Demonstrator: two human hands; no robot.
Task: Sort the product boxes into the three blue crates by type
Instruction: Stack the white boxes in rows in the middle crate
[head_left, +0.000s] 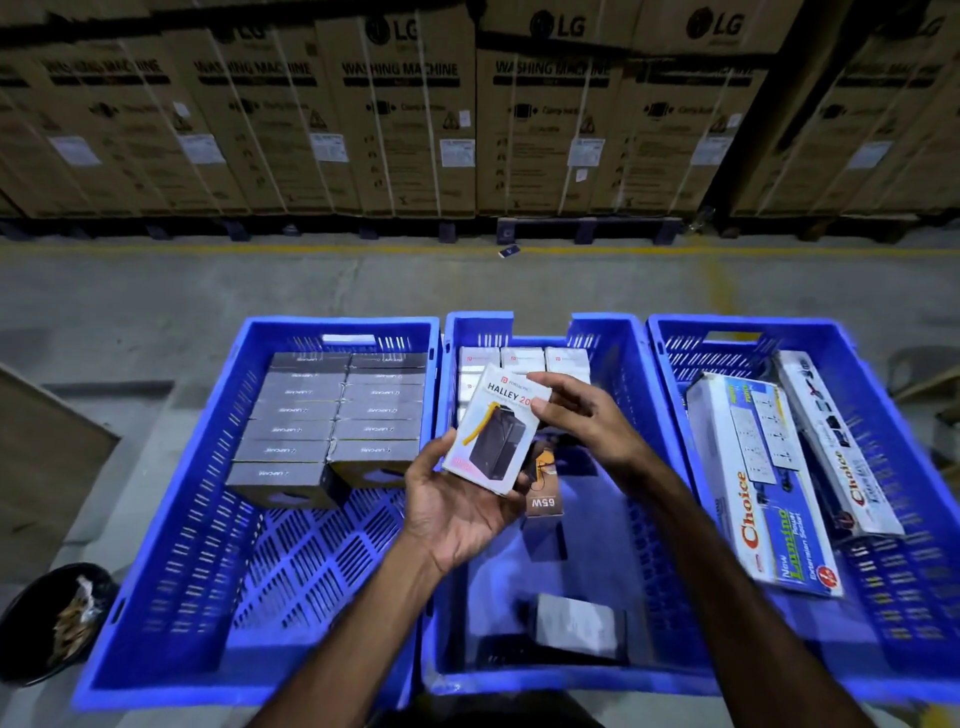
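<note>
Three blue crates stand side by side. The left crate (171, 519) holds two rows of dark boxes (332, 415). At the back of the middle crate (644, 415) sit white boxes (522, 358), with a brown 65W box (544, 493) and a dark box (576, 631) lying loose. Long white Choice extension-socket boxes (758, 483) lie in the right crate (909, 519). My left hand (457, 506) holds a white HALLEY box (496, 428) from below, over the middle crate. My right hand (582, 421) touches that box's upper right edge, fingers loosely curved.
A black bin (52, 623) with scraps sits on the floor at lower left. A brown carton edge (47, 457) stands at far left. Stacked LG washing-machine cartons (405, 119) on pallets line the far side of the concrete aisle. A small box (509, 251) lies on the floor.
</note>
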